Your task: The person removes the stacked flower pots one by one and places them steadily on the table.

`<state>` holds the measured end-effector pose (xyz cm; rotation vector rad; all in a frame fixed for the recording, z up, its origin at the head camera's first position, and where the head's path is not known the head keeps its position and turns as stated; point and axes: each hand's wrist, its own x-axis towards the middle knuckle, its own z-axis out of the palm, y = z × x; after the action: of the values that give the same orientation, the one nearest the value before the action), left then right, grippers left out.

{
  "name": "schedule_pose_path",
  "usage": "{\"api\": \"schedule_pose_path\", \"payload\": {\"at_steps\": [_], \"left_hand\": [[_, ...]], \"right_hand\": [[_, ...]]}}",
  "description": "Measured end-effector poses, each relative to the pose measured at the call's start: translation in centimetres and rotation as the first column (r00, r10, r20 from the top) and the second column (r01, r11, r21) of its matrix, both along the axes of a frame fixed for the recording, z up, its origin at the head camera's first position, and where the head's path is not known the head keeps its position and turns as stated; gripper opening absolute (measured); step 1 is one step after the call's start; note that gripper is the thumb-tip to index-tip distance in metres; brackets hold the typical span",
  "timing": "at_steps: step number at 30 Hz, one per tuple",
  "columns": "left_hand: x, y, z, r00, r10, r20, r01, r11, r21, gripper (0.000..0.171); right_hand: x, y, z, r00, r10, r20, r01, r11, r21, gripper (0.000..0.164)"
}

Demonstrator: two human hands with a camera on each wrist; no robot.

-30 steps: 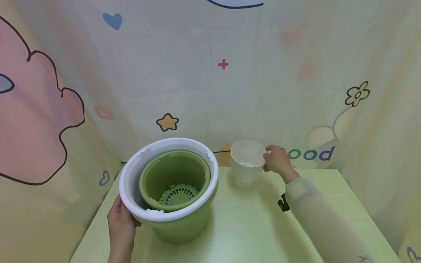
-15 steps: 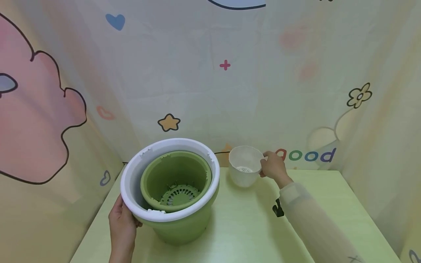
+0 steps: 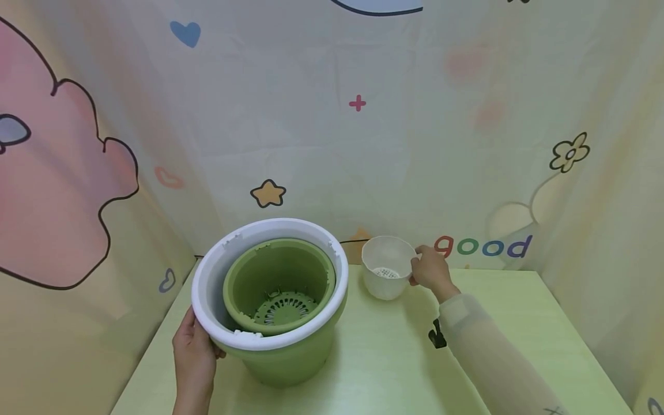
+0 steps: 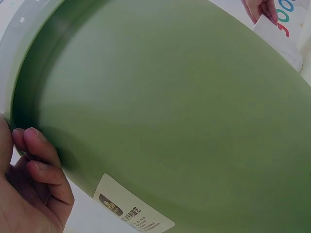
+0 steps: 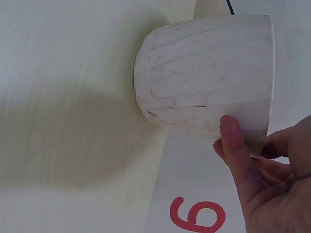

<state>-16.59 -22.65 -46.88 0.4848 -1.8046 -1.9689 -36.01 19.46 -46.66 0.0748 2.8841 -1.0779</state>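
A large green flowerpot (image 3: 290, 366) with a broad white rim stands on the left of the table. My left hand (image 3: 194, 354) grips its rim at the left side, fingers curled under the edge. Inside it sits a smaller green flowerpot (image 3: 280, 268) with a slotted base. In the left wrist view a paper label (image 4: 129, 206) shows on the large pot's green wall. To the right, at the table's back edge, my right hand (image 3: 432, 271) pinches the rim of a small white flowerpot (image 5: 204, 73) between thumb and fingers. Holes show in this pot's bottom.
The pale table (image 3: 384, 363) ends at a patterned curtain (image 3: 394, 144) behind both pots. More curtain hangs at the left and right. A black clip (image 3: 437, 334) shows beside my right sleeve (image 3: 487, 351).
My right hand has lowered the small white flowerpot a little, and more of its holed bottom shows. My left hand keeps its grip on the large pot, which has stayed in place.
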Motion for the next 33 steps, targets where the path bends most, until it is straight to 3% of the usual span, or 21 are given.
{"api": "schedule_pose_path", "payload": {"at_steps": [20,33], "left_hand": [[-0.2,0.0,-0.3,1.0,0.007,0.002,-0.007,1.0,0.013,0.04],[0.0,0.2,0.1,1.0,0.013,-0.007,-0.013,1.0,0.01,0.041]], "right_hand": [[0.4,0.4,0.0,1.0,0.002,0.015,-0.002,1.0,-0.018,0.048],[1.1,0.9,1.0,0.999,-0.044,0.003,0.044,0.999,-0.02,0.044]]}}
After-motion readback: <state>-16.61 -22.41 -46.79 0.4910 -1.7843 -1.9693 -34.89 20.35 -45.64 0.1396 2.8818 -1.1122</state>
